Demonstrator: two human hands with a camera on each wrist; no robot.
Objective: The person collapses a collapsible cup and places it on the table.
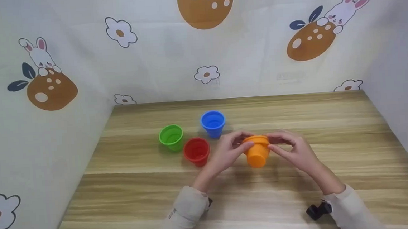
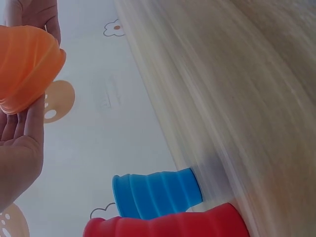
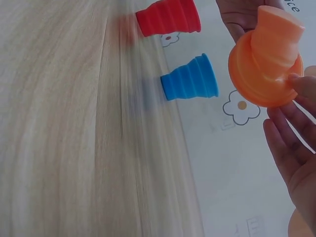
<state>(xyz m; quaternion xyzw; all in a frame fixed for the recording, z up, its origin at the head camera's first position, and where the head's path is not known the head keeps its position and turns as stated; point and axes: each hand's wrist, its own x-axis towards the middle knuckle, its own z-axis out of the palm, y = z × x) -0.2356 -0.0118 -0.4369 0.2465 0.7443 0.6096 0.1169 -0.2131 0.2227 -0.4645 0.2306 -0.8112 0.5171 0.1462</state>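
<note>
Between both hands an orange collapsible cup [image 1: 257,154] is held off the table, its base tipped toward me. My left hand [image 1: 229,148] pinches the rim from the left, thumb on the outer wall. On the other side my right hand [image 1: 296,151] grips the rim with thumb and fingers. In the right wrist view the orange cup [image 3: 276,49] shows a wide upper ring partly folded, with the narrower base section bent askew. A red cup [image 1: 197,151] stands just left of my left hand, upright with its mouth up.
Behind the red cup stand a green cup [image 1: 172,138] and a blue cup [image 1: 213,124], both upright. All three are on the wooden table [image 1: 131,202]. Patterned cloth walls [image 1: 157,60] enclose the table at the back and sides.
</note>
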